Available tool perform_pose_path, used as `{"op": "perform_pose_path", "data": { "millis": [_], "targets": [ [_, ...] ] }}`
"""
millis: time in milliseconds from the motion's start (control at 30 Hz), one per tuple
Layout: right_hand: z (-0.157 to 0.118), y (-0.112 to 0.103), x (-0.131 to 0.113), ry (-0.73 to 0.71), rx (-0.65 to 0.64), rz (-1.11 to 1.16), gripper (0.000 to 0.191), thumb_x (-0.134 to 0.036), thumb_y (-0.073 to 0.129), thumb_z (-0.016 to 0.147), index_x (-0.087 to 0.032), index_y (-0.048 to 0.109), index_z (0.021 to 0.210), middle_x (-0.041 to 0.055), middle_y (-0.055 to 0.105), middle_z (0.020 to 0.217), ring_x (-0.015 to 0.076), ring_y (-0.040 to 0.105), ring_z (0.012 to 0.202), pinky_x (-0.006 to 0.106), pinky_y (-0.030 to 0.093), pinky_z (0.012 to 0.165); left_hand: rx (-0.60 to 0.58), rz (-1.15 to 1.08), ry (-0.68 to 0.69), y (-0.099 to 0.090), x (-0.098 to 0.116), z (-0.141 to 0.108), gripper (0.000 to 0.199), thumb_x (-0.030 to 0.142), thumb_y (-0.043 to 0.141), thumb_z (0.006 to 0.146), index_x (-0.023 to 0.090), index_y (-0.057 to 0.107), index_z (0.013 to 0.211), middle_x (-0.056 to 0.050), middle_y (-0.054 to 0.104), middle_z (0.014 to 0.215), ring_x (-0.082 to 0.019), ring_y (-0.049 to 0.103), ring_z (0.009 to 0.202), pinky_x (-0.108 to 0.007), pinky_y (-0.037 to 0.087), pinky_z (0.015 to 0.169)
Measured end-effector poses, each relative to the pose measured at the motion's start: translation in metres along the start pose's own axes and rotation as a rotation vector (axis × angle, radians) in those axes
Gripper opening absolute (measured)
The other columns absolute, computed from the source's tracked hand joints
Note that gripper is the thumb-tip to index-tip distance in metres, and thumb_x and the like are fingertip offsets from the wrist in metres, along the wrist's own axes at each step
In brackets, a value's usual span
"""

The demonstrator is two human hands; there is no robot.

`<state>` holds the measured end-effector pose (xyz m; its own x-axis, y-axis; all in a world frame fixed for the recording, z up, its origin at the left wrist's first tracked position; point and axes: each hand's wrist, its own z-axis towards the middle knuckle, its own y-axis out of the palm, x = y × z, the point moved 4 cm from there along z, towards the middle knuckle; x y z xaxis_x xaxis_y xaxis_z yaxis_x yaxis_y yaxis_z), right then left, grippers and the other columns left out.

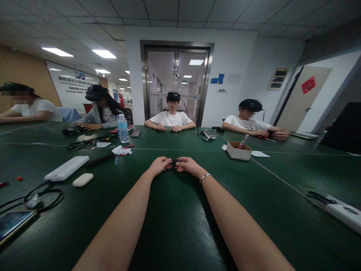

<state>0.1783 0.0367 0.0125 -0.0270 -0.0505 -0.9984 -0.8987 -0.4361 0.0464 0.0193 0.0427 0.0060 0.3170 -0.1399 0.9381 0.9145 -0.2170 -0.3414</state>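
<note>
Both my arms reach forward over the dark green table, and the hands nearly meet above it. My right hand, with a silver bracelet at the wrist, pinches a small black object between thumb and fingers; its kind is too small to tell. Close on the other side is my left hand, its thumb and fingertips pressed together at the near end of that object. Whether the left fingertips grip the same piece or another tiny part cannot be made out.
On the left lie a white power bank, a white oval case, a phone and black cables. A water bottle stands beyond. Right are a small box and a power strip. Several people sit around the table.
</note>
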Motion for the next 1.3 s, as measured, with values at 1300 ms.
{"op": "perform_pose_path", "data": {
  "millis": [1300],
  "targets": [
    [-0.005, -0.041, 0.001, -0.032, 0.361, -0.021, 0.011, -0.016, 0.061, 0.082, -0.01, 0.055, 0.09, 0.0013, 0.057, 0.054, 0.0116, 0.059, 0.047, 0.018, 0.053, 0.045, -0.959, 0.487, 0.502, 0.142, 0.084, -0.218, 0.049, 0.044, 0.024, 0.086, 0.023, 0.053, 0.12, -0.007, 0.057, 0.118, -0.023, 0.047, 0.116, -0.039, 0.044, 0.086]
  ]
}}
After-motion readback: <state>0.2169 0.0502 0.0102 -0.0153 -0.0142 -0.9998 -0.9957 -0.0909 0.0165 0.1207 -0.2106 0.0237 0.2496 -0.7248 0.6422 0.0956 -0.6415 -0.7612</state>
